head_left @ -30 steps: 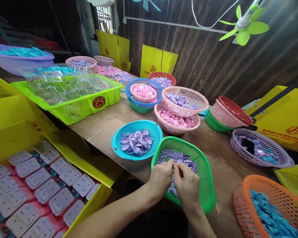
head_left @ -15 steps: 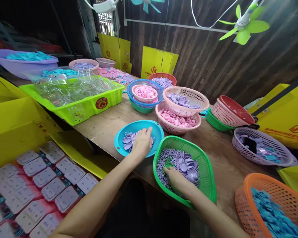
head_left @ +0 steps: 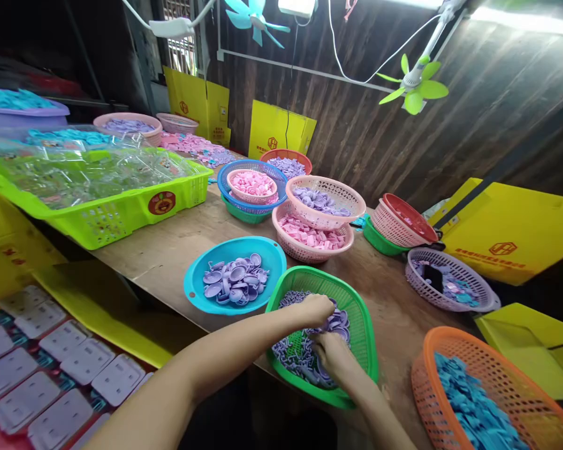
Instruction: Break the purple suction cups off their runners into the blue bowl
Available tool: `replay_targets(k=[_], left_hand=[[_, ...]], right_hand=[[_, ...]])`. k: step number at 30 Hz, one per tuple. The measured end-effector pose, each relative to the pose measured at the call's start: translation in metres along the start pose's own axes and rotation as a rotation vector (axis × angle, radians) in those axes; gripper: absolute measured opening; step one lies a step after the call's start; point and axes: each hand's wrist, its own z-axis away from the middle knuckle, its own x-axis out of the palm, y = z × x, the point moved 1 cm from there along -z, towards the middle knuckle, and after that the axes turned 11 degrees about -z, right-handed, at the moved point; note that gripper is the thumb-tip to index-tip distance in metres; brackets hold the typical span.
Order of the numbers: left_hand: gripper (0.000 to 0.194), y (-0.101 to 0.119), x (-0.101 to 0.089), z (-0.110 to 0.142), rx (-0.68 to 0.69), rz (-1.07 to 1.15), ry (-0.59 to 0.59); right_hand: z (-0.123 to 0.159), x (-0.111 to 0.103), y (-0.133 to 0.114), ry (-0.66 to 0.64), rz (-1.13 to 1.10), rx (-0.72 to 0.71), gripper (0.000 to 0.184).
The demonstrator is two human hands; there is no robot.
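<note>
Both hands are inside the green basket [head_left: 363,350], which holds small purple chain-like pieces [head_left: 288,350] and purple round spoon-like pieces [head_left: 341,326]. My left hand [head_left: 316,310] reaches across to the round pieces, its fingers curled down and partly hidden. Just below it, my right hand [head_left: 333,355] has its fingers closed, thumb side toward the chain-like pieces. What either hand grips is too small or hidden to make out. Beside the basket, to the left, a blue bowl [head_left: 194,275] holds more purple spoon-like pieces [head_left: 237,281].
Behind stand stacked pink baskets [head_left: 351,194] and a blue basket [head_left: 223,178]. A lime tray [head_left: 103,225] of clear packages is at left. An orange basket [head_left: 422,387] of blue pieces stands at right, near a lilac basket [head_left: 488,300]. A yellow carton [head_left: 98,300] lies lower left.
My left hand has left the blue bowl and moved right into the green basket, close to my right hand. My right hand stays in the green basket. The view has shifted rightward.
</note>
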Motion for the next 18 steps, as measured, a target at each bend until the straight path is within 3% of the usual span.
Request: replay_targets(k=[4, 8, 11, 15, 18], left_hand=[[0.024, 0.001, 0.015, -0.019, 0.027, -0.002, -0.066], [0.016, -0.007, 0.02, -0.02, 0.042, 0.049, -0.095], [0.016, -0.017, 0.011, -0.007, 0.042, 0.136, -0.055], [0.027, -0.031, -0.009, 0.021, -0.009, 0.273, 0.064], [0.029, -0.03, -0.018, 0.044, -0.032, 0.486, 0.115]], right_hand=[[0.015, -0.005, 0.001, 0.141, -0.26, 0.018, 0.026], [0.043, -0.03, 0.012, 0.224, -0.707, 0.082, 0.02], [0.081, -0.062, 0.036, 0.249, -0.871, 0.177, 0.021], [0.118, -0.09, 0.066, 0.552, -0.956, 0.236, 0.018], [0.103, -0.082, 0.054, 0.455, -0.917, 0.227, 0.019]])
